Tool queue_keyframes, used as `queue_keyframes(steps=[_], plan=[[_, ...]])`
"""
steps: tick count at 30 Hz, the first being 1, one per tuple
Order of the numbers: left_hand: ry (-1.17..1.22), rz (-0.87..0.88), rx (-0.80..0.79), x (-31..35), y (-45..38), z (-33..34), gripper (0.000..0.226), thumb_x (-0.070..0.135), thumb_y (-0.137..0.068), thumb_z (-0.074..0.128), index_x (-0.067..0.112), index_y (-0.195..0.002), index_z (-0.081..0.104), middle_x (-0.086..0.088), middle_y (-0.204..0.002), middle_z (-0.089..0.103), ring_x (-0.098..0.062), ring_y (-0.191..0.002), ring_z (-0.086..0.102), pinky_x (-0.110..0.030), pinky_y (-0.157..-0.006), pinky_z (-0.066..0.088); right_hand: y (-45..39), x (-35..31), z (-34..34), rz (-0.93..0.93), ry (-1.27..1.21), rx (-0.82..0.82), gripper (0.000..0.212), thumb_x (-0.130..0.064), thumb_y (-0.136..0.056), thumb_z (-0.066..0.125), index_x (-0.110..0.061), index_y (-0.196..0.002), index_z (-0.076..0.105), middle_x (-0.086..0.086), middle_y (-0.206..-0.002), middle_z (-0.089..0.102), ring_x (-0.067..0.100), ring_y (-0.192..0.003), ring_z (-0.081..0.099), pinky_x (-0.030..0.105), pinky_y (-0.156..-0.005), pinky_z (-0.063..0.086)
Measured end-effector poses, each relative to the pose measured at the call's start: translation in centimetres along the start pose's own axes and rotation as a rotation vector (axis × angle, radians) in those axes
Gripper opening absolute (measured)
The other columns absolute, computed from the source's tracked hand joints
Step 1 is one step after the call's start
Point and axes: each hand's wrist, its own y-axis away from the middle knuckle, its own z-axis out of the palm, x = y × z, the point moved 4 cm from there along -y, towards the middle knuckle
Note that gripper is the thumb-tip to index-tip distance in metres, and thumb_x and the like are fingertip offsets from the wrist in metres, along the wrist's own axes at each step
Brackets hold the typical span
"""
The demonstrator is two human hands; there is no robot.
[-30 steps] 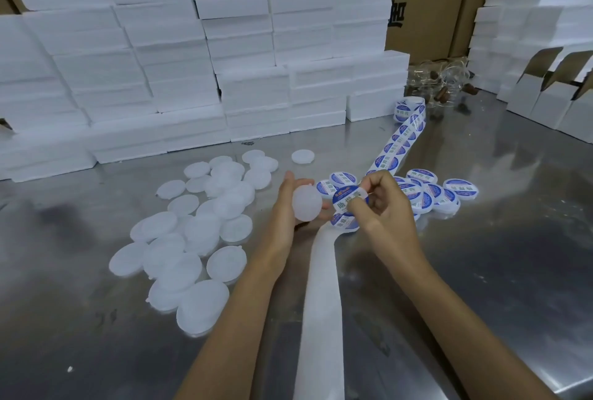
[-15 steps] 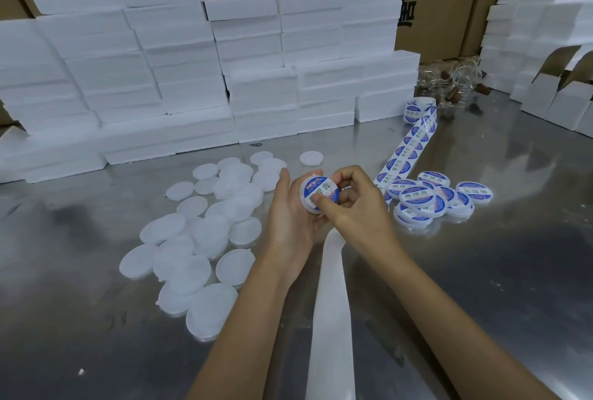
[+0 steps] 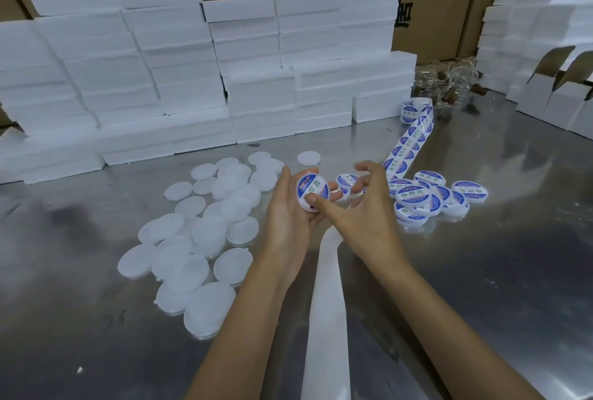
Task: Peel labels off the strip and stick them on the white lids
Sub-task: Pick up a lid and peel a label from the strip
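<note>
Left hand (image 3: 288, 207) cups a labelled lid (image 3: 313, 191) above the table (image 3: 481, 271); right hand (image 3: 362, 207), fingers spread, thumb pressing its label. Label strip (image 3: 414, 136) lies behind; plain lids (image 3: 199, 239) lie to the left.

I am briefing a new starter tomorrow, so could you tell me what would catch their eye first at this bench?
Centre stage, the left hand holds a labelled lid while the right hand presses its thumb on the blue label. Left of the hands lies a heap of bare white lids on the steel table; right of them, a pile of labelled lids, with the label strip trailing behind.
</note>
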Motion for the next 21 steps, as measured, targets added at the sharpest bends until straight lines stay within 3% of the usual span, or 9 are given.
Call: queue_keyframes(steps=[3, 5, 10, 13, 17, 19, 21], plan=[[0.076, 0.002, -0.051, 0.0, -0.1, 0.1, 0.055, 0.049, -0.105, 0.033, 0.005, -0.128, 0.056, -0.032, -0.134, 0.058, -0.043, -0.126, 0.057, -0.047, -0.109, 0.045, 0.5, -0.4, 0.0, -0.166, 0.294, -0.007, 0.056, -0.080, -0.067, 0.060, -0.032, -0.089, 0.040, -0.015, -0.093, 0.047, 0.004, -0.080, 0.055, 0.023, -0.057, 0.042], [0.124, -0.006, -0.091, -0.1, -0.1, 0.2, 0.055, 0.051, -0.105, 0.034, 0.005, -0.128, 0.054, -0.032, -0.136, 0.056, -0.042, -0.128, 0.056, -0.050, -0.116, 0.037, 0.8, -0.8, 0.3, -0.239, 0.418, 0.012, 0.058, -0.086, -0.071, 0.044, -0.031, -0.084, 0.039, -0.014, -0.088, 0.048, 0.007, -0.074, 0.056, 0.029, -0.055, 0.045], [0.262, -0.067, -0.198, 0.0, 0.0, 0.3, 0.055, 0.049, -0.105, 0.034, 0.005, -0.131, 0.054, -0.022, -0.126, 0.063, -0.032, -0.112, 0.065, -0.040, -0.102, 0.049, 1.2, -1.7, 0.6, -0.298, 0.437, 0.023, 0.045, -0.076, -0.087, 0.039, -0.035, -0.070, 0.028, -0.010, -0.059, 0.048, 0.006, -0.058, 0.048, 0.028, -0.049, 0.033], [0.258, -0.106, -0.220, -0.3, 0.0, 0.5, 0.052, 0.042, -0.107, 0.032, 0.004, -0.136, 0.053, -0.019, -0.132, 0.063, -0.028, -0.111, 0.068, -0.036, -0.093, 0.055, 1.1, -1.6, 0.7, -0.288, 0.415, 0.017, 0.033, -0.062, -0.096, 0.037, -0.032, -0.080, 0.038, -0.010, -0.060, 0.053, 0.011, -0.060, 0.053, 0.032, -0.054, 0.039], [0.272, -0.118, -0.224, -0.4, 0.2, 0.5, 0.046, 0.032, -0.107, 0.036, 0.003, -0.138, 0.052, -0.020, -0.132, 0.064, -0.029, -0.113, 0.068, -0.037, -0.101, 0.049, 0.8, -1.1, 0.3, -0.264, 0.358, 0.041, 0.038, -0.043, -0.103, 0.038, -0.017, -0.079, 0.051, 0.001, -0.072, 0.063, 0.025, -0.067, 0.060, 0.043, -0.061, 0.047], [0.268, -0.109, -0.222, -0.4, 0.2, 0.6, 0.042, 0.028, -0.107, 0.039, 0.004, -0.138, 0.053, -0.020, -0.131, 0.065, -0.029, -0.112, 0.069, -0.040, -0.104, 0.047, 0.7, -0.8, 0.2, -0.232, 0.376, 0.029, 0.042, -0.047, -0.103, 0.035, -0.017, -0.075, 0.047, 0.002, -0.068, 0.062, 0.027, -0.067, 0.060, 0.042, -0.061, 0.047], [0.234, -0.106, -0.229, -0.5, 0.3, 0.8, 0.039, 0.026, -0.106, 0.041, 0.009, -0.138, 0.055, -0.018, -0.133, 0.064, -0.030, -0.122, 0.064, -0.041, -0.108, 0.045, 0.6, -0.7, 0.0, -0.179, 0.442, 0.025, 0.055, -0.067, -0.094, 0.032, -0.020, -0.068, 0.042, -0.003, -0.060, 0.056, 0.022, -0.062, 0.057, 0.037, -0.058, 0.044]])
